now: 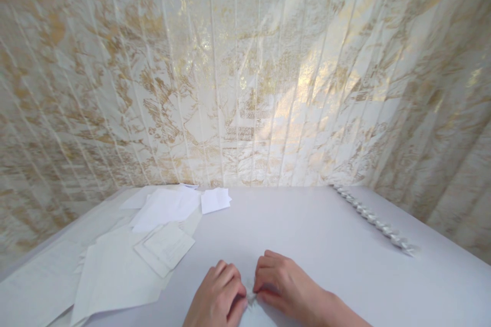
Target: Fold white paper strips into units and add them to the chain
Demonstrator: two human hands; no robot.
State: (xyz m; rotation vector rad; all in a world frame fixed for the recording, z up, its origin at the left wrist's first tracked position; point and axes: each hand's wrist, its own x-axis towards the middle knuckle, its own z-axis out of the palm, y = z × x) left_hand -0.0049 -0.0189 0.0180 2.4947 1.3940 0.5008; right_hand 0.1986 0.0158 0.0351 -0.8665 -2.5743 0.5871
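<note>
My left hand [221, 294] and my right hand [282, 282] meet near the front middle of the white table [291, 225]. Between their fingertips is a small folded piece of white paper [250, 298], pinched from both sides. Most of it is hidden by my fingers, and its exact shape is blurred. Over on the right side of the table lies a long zigzag chain of folded paper [378, 222], apart from both hands.
Loose white paper sheets [115, 271] spread over the left side, with smaller paper pieces [166, 245] on top. A small paper stack [215, 200] lies at the back. Behind the table hangs a gold-patterned curtain [245, 71].
</note>
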